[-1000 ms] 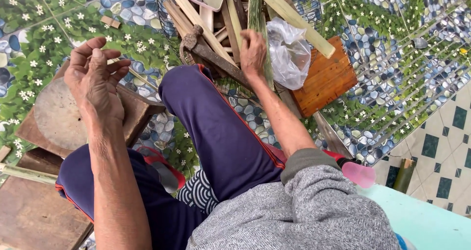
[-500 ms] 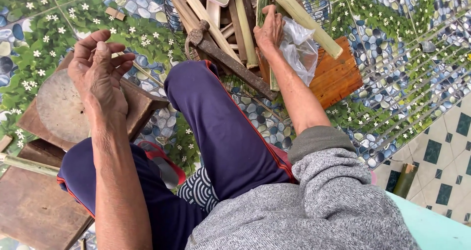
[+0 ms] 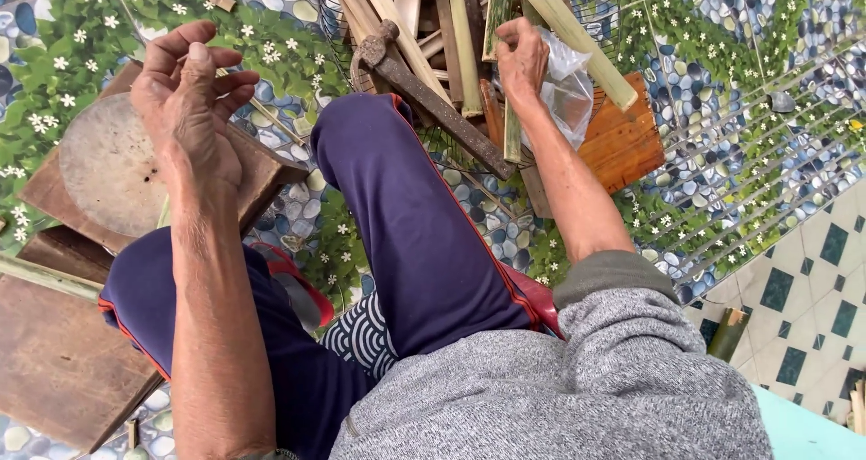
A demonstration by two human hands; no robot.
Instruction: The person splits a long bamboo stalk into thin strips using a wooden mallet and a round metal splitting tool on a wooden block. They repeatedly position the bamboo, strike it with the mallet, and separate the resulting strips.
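Nearest the camera sits the person's grey knitted sweater (image 3: 577, 379), and out from under it run two legs in dark blue trousers (image 3: 424, 243), one knee raised in the middle of the view. Beside the lower thigh lies a flat brown wooden board (image 3: 54, 361).

The left hand (image 3: 185, 108) hovers just above a round wooden chopping block (image 3: 104, 167), fingers loosely curled and apart, holding nothing; a thin sliver may lie by the fingertips, too fine to tell. The block lies directly below the palm and a little to the outer side of it.

Farther out, the right hand (image 3: 521, 59) is closed around a green bamboo strip (image 3: 510, 117), which runs from above the fist down past the wrist. Just beyond the knuckles lies a crumpled clear plastic bag (image 3: 568, 86). Inward of the grip, a rusty hammer (image 3: 424, 90) lies slantwise across a pile of split bamboo pieces (image 3: 406, 18). Under the forearm shows an orange-brown wooden board (image 3: 627, 144), all on a floor mat (image 3: 749, 108) printed with pebbles and flowers.
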